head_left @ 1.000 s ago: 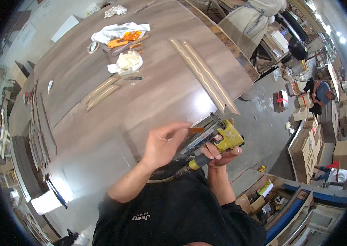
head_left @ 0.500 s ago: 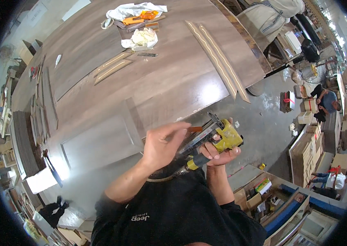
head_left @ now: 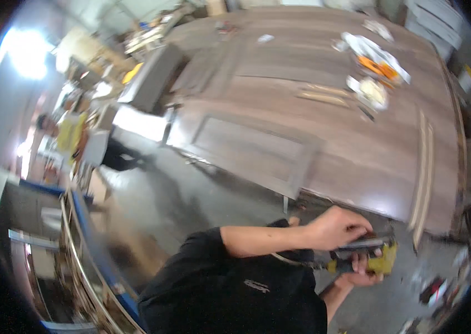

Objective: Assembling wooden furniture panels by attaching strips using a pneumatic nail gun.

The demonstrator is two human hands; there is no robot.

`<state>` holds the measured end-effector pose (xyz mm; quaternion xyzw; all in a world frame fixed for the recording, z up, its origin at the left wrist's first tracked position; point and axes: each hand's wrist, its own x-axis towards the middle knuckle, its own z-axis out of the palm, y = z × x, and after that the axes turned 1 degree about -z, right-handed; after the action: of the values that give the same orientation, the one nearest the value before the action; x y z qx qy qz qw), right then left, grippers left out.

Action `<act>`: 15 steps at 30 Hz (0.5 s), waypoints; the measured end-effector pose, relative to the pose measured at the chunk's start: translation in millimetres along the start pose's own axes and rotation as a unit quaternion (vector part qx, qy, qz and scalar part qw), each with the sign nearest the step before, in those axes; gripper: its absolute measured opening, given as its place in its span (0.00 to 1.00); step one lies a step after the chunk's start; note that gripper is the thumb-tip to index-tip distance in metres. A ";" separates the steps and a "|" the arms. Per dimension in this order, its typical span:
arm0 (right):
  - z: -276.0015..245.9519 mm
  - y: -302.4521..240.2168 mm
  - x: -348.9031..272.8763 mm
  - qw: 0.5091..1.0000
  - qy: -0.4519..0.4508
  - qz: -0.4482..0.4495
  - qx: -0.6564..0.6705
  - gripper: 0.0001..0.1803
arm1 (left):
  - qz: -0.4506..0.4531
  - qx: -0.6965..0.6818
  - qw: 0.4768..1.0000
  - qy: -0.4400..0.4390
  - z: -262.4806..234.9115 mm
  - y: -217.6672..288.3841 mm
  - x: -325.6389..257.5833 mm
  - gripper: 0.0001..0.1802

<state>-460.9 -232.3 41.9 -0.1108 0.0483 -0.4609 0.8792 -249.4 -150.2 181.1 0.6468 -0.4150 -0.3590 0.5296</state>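
A yellow and black nail gun [head_left: 388, 257] lies across my right hand [head_left: 361, 274], whose fingers wrap round its grip in front of my body. My left hand [head_left: 337, 227] is bent over the gun's long magazine [head_left: 363, 243], with thumb and fingers pinched. A small reddish-brown strip [head_left: 367, 236] shows at those fingertips, blurred and partly hidden. Just beyond my hands is the near edge of a large brown worktable [head_left: 352, 195]. A framed grey panel [head_left: 246, 147] rests along its near side.
Long trim strips [head_left: 423, 172] lie at the table's right, shorter strips [head_left: 324, 97] farther back. An orange tool [head_left: 377, 67] lies on white wrapping [head_left: 358, 44]. At the left are a stack of boards [head_left: 155, 78], a person [head_left: 71, 133] and a metal-railed cart [head_left: 88, 278].
The view has swung left, so the table and my hands appear farther right. My right hand still holds the nail gun; my left hand is now closer over its magazine.
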 end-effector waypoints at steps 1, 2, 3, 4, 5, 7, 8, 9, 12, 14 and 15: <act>-8.9 -5.7 -2.9 0.999 0.003 0.019 -0.050 0.39 | -0.008 0.013 1.000 -0.004 -1.4 4.9 -1.6 0.11; -2.4 -6.6 -0.1 0.994 -0.012 0.036 -0.104 0.35 | 0.007 0.009 1.000 -0.002 -4.2 9.6 -10.9 0.11; 36.0 5.6 4.1 0.999 -0.023 0.025 -0.018 0.37 | 0.038 -0.012 0.999 -0.003 -3.6 8.2 -11.8 0.12; 23.8 -5.9 5.7 0.999 -0.023 -0.007 -0.030 0.40 | 0.030 -0.004 0.999 -0.023 1.8 1.8 -8.3 0.12; 15.6 -5.6 11.8 0.999 -0.038 0.018 -0.020 0.40 | 0.051 -0.010 0.999 -0.010 2.4 0.1 -11.0 0.12; 14.8 -6.1 24.8 0.998 -0.035 0.038 -0.035 0.39 | 0.112 0.004 0.993 0.028 3.6 -6.7 -12.5 0.13; 14.4 -5.3 31.1 0.997 -0.046 0.050 -0.034 0.39 | 0.116 0.007 0.992 0.044 0.7 -10.7 -13.5 0.13; 15.9 -1.5 31.9 0.995 -0.059 0.069 -0.029 0.38 | 0.108 0.015 0.993 0.044 -3.8 -11.4 -17.3 0.14; 17.5 6.7 35.0 0.989 -0.090 0.114 -0.022 0.36 | 0.109 0.031 0.993 0.031 -17.5 -21.7 -18.8 0.16; 13.8 11.4 37.3 0.986 -0.094 0.135 -0.020 0.37 | 0.117 0.039 0.992 0.015 -24.3 -27.1 -21.0 0.17; 22.9 12.8 33.1 0.988 -0.092 0.122 -0.028 0.37 | 0.108 0.017 0.994 -0.014 -25.9 -26.3 -16.6 0.18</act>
<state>-427.5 -249.0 61.7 -0.1704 -0.0065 -0.3362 0.9262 -228.5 -122.5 160.3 0.6023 -0.4956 -0.3014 0.5484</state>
